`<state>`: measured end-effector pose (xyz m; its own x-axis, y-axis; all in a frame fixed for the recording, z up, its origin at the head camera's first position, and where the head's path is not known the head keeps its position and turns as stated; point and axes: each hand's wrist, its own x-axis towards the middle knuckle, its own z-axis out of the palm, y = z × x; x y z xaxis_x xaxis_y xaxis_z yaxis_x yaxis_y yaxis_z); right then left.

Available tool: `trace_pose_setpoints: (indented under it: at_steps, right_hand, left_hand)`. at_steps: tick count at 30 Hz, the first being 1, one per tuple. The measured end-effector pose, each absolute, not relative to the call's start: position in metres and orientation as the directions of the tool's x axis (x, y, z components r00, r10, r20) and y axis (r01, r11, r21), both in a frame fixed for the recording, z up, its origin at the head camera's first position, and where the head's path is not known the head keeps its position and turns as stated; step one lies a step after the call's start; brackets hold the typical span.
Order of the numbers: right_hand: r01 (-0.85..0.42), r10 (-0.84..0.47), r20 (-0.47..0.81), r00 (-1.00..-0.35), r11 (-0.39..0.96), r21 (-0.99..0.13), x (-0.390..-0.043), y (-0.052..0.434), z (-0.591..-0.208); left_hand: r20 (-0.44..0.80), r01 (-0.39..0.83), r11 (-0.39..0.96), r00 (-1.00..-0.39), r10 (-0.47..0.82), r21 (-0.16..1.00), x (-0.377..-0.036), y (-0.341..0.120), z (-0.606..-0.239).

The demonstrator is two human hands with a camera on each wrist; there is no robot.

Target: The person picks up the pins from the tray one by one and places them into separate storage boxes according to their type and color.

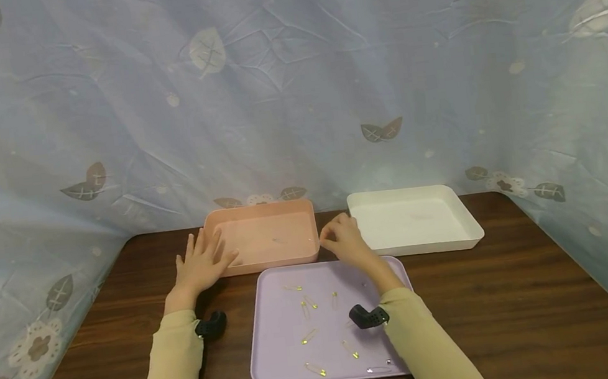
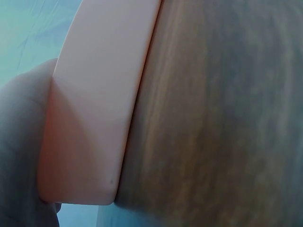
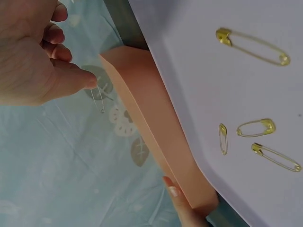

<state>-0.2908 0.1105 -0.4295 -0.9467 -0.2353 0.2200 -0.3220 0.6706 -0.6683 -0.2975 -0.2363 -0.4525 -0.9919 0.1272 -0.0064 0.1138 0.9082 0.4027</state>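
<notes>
My right hand point(image 1: 340, 235) hovers by the right front corner of the pink tray point(image 1: 267, 261). Its thumb and finger point(image 3: 90, 80) pinch a thin silver safety pin point(image 3: 100, 100) that hangs beside the pink tray wall point(image 3: 156, 127). My left hand point(image 1: 203, 262) rests with straight fingers on the tray's left front corner; its wall point(image 2: 94, 109) fills the left wrist view. One silver pin point(image 1: 276, 240) lies inside the pink tray. Several gold safety pins point(image 1: 308, 304) lie on the purple tray point(image 1: 279, 367), some seen close up point(image 3: 253, 46).
A white tray point(image 1: 469, 236) stands to the right of the pink one on the dark wooden table point(image 1: 519, 302). A silver pin point(image 1: 378, 369) lies near the purple tray's front edge. A blue leaf-patterned cloth point(image 1: 293, 91) hangs behind and at both sides.
</notes>
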Motion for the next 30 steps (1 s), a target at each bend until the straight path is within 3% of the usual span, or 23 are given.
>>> trace_pose_setpoints:
  at_steps: [30]
  right_hand:
    - [-0.294,-0.161,0.298,-0.941,0.826,-0.482,-0.35,0.058,-0.434]
  left_hand:
    - [0.014,0.116,0.915,-0.993,0.12,0.386,-0.298,-0.235,-0.454]
